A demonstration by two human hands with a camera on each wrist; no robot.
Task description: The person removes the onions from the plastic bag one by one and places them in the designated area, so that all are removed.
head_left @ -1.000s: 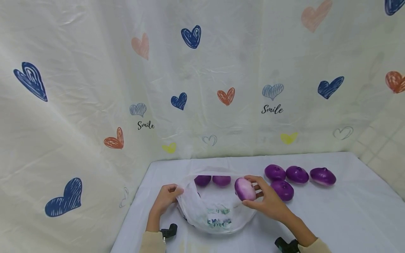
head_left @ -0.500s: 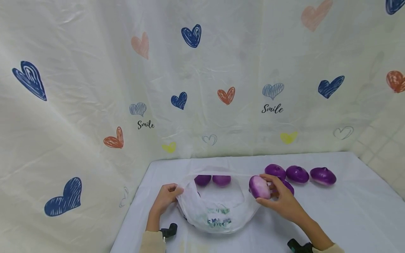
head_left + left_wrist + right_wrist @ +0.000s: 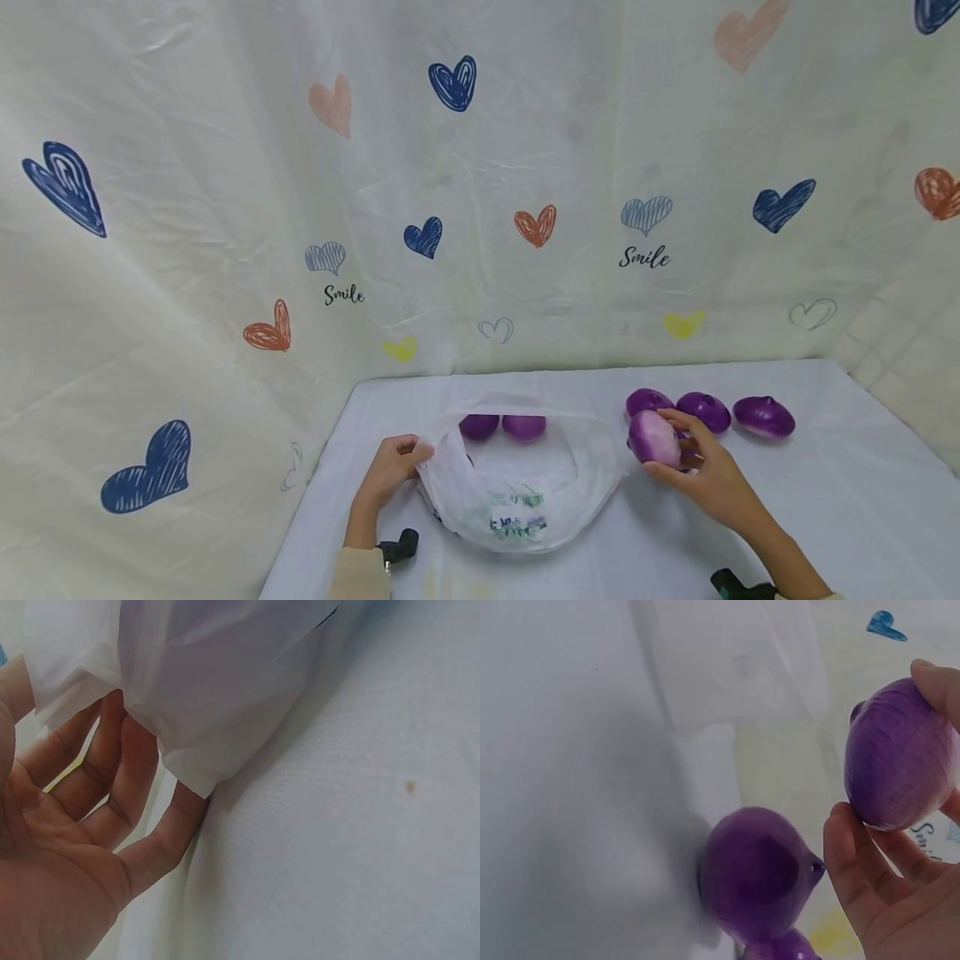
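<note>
Seven purple onions are showing in all: one (image 3: 654, 437) is being held in the right hand (image 3: 705, 479), four more are lying on the table (image 3: 825, 500) to the right, one of them (image 3: 678, 435) mostly hidden behind the hand, and two (image 3: 502, 426) are sitting inside the bag. One white plastic bag (image 3: 517, 492) is lying open. Two hands are showing, the left hand (image 3: 392, 471) pinching the bag's rim.

I see a white tablecloth (image 3: 825, 500) under everything. Behind it hangs a cream backdrop (image 3: 225, 167) printed with hearts and the word "Smile". A purple onion (image 3: 763, 416) lies far right.
</note>
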